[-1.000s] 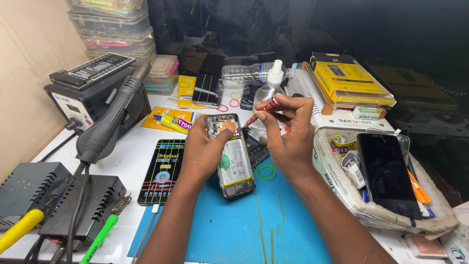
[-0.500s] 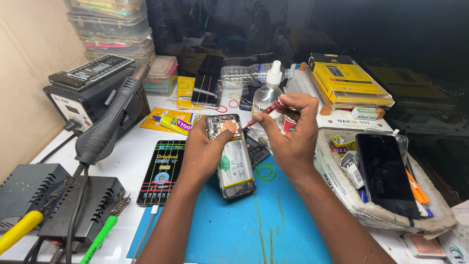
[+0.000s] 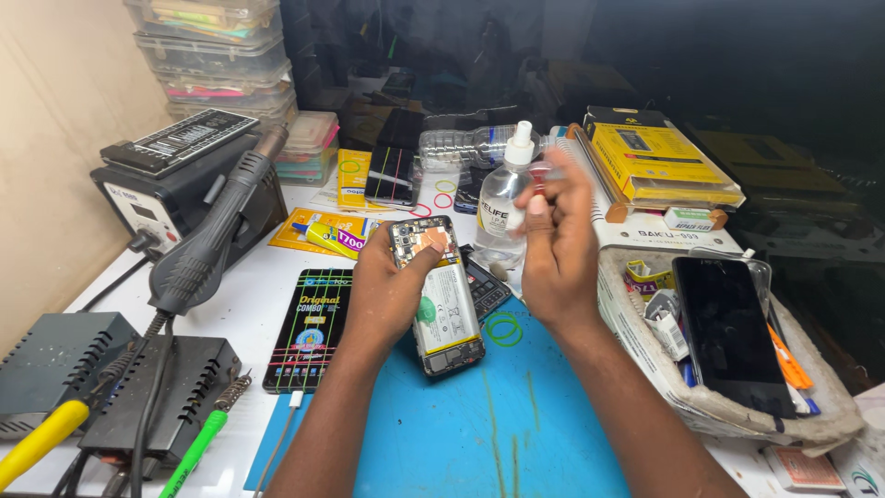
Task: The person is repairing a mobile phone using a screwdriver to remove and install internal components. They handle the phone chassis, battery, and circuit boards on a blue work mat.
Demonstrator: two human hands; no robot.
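My left hand [image 3: 387, 295] holds an opened phone [image 3: 444, 309] with its back off, battery and board showing, tilted above the blue mat [image 3: 479, 433]; the thumb rests on the phone's upper part. My right hand [image 3: 558, 240] is raised beyond the phone, right beside a clear spray bottle [image 3: 501, 198] with a white nozzle. Its fingers pinch a small red tool [image 3: 542, 170], which is blurred.
A hot-air station [image 3: 175, 175] with its wand [image 3: 212, 240] stands at the left, above black power units [image 3: 175, 397], a green screwdriver [image 3: 198, 452] and a yellow handle [image 3: 41, 443]. A flat screen box [image 3: 309, 327] lies left of the mat. A tray [image 3: 811, 415] with a black phone [image 3: 728, 332] sits right, yellow boxes [image 3: 654, 157] behind.
My right hand has lifted the red tool away from the phone and moved up and back, next to the spray bottle. The left hand keeps the phone almost still.
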